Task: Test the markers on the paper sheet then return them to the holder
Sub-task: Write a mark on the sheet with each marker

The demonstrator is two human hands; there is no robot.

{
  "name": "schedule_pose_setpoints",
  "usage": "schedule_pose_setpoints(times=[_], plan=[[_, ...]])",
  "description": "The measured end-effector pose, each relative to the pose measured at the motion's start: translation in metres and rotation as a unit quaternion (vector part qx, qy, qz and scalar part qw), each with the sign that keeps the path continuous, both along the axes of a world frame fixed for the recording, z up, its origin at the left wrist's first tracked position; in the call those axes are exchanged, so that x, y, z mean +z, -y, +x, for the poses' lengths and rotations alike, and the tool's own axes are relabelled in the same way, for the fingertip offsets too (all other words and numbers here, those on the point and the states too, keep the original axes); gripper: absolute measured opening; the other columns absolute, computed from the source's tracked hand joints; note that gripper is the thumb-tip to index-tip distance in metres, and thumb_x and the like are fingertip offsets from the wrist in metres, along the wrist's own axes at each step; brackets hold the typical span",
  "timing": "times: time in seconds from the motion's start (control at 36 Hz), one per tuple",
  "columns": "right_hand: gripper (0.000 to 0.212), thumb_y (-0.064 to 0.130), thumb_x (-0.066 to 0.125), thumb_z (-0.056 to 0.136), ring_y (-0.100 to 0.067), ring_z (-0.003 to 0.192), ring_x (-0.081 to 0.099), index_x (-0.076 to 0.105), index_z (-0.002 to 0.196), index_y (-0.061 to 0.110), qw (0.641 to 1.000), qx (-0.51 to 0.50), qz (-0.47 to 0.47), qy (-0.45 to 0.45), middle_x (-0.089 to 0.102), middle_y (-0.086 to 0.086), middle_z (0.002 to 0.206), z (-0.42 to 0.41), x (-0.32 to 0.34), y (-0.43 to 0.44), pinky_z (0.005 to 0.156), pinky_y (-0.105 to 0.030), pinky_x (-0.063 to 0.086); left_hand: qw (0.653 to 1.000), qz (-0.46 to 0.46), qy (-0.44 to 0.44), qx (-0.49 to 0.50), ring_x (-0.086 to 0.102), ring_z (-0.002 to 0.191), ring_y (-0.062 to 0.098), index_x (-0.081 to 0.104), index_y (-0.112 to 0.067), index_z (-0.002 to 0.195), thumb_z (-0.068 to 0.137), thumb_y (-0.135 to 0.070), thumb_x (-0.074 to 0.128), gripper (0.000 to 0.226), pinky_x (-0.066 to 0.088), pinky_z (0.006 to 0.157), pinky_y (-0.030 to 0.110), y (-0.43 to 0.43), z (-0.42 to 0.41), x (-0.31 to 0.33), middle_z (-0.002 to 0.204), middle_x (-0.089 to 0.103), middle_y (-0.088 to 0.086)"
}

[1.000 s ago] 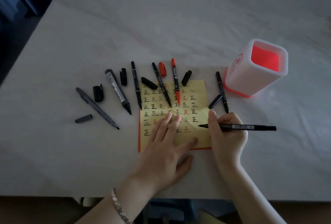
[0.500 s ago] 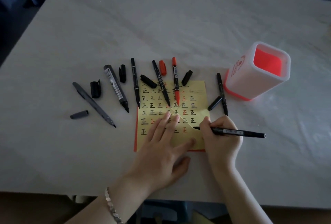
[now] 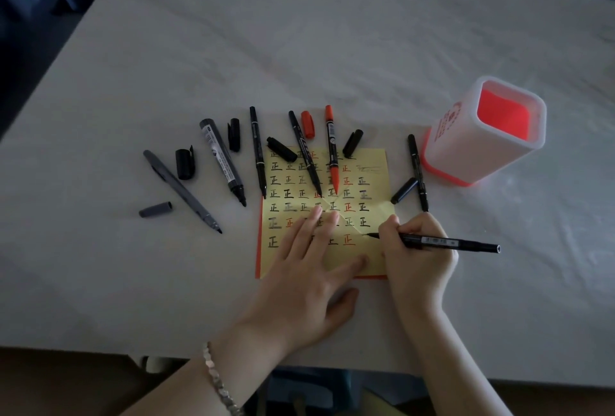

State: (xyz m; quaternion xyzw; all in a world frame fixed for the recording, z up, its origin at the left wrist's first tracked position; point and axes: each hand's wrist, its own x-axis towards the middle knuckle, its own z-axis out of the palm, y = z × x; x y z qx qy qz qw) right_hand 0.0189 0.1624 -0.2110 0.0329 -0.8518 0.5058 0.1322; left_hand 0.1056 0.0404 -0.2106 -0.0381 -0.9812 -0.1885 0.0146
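Black marker [image 3: 449, 243] in curled right hand [image 3: 416, 257]

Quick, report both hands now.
Left hand: open, fingers flat on the yellow paper sheet.
Right hand: holding the black marker, tip at the sheet.

I read one sign again and again on the yellow paper sheet [image 3: 379, 212] — the character 正, set in rows in black, grey and red ink. The red print on the holder [image 3: 456, 136] and the white labels on the markers [image 3: 221, 159] are too small for me to read.
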Motion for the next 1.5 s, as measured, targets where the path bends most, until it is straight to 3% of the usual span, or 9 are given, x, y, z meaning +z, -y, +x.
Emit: schedule_pose_setpoints(times=[0.19, 0.39, 0.5, 0.67, 0.92, 1.14, 1.31, 1.42, 1.5], plan=[[0.028, 0.010, 0.064, 0.072, -0.011, 0.046, 0.041, 0.045, 0.052, 0.004, 1.000, 0.005, -0.008, 0.024, 0.039, 0.002, 0.039, 0.0002, -0.0008, 0.0004, 0.042, -0.011, 0.029, 1.000, -0.005, 0.000, -0.001, 0.023, 0.136, 0.037, 0.055, -0.038, 0.116, 0.085, -0.046, 0.044, 0.034, 0.010, 0.112, 0.042, 0.0005, 0.0003, -0.0008, 0.142, 0.038, 0.020], [0.030, 0.008, 0.059, 0.063, -0.005, 0.042, 0.037, 0.036, 0.046, 0.016, 0.999, 0.018, -0.036, 0.030, 0.045, 0.007, 0.048, 0.0013, -0.0003, 0.0008, 0.042, -0.009, 0.027, 1.000, -0.012, 0.000, -0.002, 0.021, 0.136, 0.035, 0.054, -0.038, 0.116, 0.085, -0.047, 0.045, 0.034, 0.007, 0.112, 0.040, 0.0007, 0.0001, 0.0001, 0.142, 0.038, 0.019], [0.032, -0.002, 0.065, 0.068, -0.005, 0.042, 0.039, 0.041, 0.048, 0.006, 0.999, -0.002, -0.031, 0.045, 0.047, 0.009, 0.047, 0.0005, -0.0009, 0.0000, 0.042, -0.009, 0.029, 1.000, -0.015, 0.004, 0.000, 0.024, 0.136, 0.036, 0.054, -0.039, 0.116, 0.085, -0.047, 0.045, 0.034, 0.008, 0.112, 0.040, 0.0008, 0.0003, 0.0002, 0.142, 0.039, 0.019], [0.026, 0.010, 0.058, 0.064, -0.005, 0.042, 0.039, 0.038, 0.048, 0.013, 1.000, 0.004, -0.020, 0.023, 0.046, 0.011, 0.047, 0.0007, -0.0002, 0.0023, 0.042, -0.009, 0.028, 1.000, -0.025, 0.000, 0.003, 0.026, 0.135, 0.035, 0.054, -0.040, 0.115, 0.084, -0.047, 0.045, 0.033, 0.011, 0.114, 0.043, 0.0009, 0.0004, -0.0001, 0.141, 0.040, 0.018], [0.030, -0.003, 0.064, 0.069, -0.006, 0.043, 0.039, 0.042, 0.050, 0.003, 0.999, 0.002, -0.017, 0.042, 0.047, 0.006, 0.050, -0.0003, 0.0001, 0.0001, 0.042, -0.011, 0.028, 1.000, -0.019, 0.007, -0.001, 0.025, 0.136, 0.037, 0.052, -0.039, 0.118, 0.085, -0.047, 0.045, 0.035, 0.009, 0.112, 0.041, 0.0013, 0.0002, -0.0018, 0.143, 0.037, 0.019], [0.029, 0.012, 0.061, 0.065, -0.006, 0.042, 0.039, 0.039, 0.046, 0.015, 0.999, 0.019, -0.027, 0.037, 0.048, 0.007, 0.049, 0.0001, 0.0011, 0.0026, 0.042, -0.010, 0.028, 1.000, -0.022, 0.006, -0.002, 0.022, 0.136, 0.036, 0.053, -0.039, 0.118, 0.085, -0.048, 0.045, 0.035, 0.010, 0.112, 0.042, 0.0011, 0.0001, -0.0025, 0.143, 0.036, 0.019], [0.037, -0.006, 0.065, 0.065, -0.006, 0.043, 0.038, 0.038, 0.046, 0.011, 0.998, 0.023, -0.030, 0.049, 0.045, 0.005, 0.048, -0.0001, -0.0001, -0.0003, 0.043, -0.009, 0.029, 1.000, -0.020, 0.009, -0.002, 0.022, 0.137, 0.035, 0.054, -0.039, 0.118, 0.085, -0.048, 0.045, 0.035, 0.009, 0.112, 0.041, 0.0012, 0.0001, -0.0012, 0.143, 0.036, 0.018], [0.032, -0.006, 0.065, 0.066, -0.007, 0.043, 0.038, 0.041, 0.048, 0.002, 0.997, 0.029, -0.033, 0.056, 0.036, 0.004, 0.042, 0.0006, 0.0027, 0.0005, 0.042, -0.010, 0.030, 1.000, -0.019, 0.011, -0.001, 0.022, 0.138, 0.035, 0.053, -0.040, 0.119, 0.086, -0.048, 0.044, 0.035, 0.009, 0.113, 0.041, 0.0014, 0.0003, -0.0002, 0.144, 0.036, 0.018], [0.032, 0.006, 0.062, 0.064, -0.005, 0.042, 0.038, 0.038, 0.046, 0.014, 0.997, 0.050, -0.028, 0.043, 0.043, 0.005, 0.045, 0.0015, 0.0046, 0.0019, 0.042, -0.008, 0.029, 1.000, -0.017, 0.009, -0.001, 0.021, 0.137, 0.035, 0.054, -0.039, 0.118, 0.086, -0.048, 0.042, 0.035, 0.009, 0.113, 0.041, 0.0014, 0.0002, 0.0000, 0.143, 0.036, 0.018]])
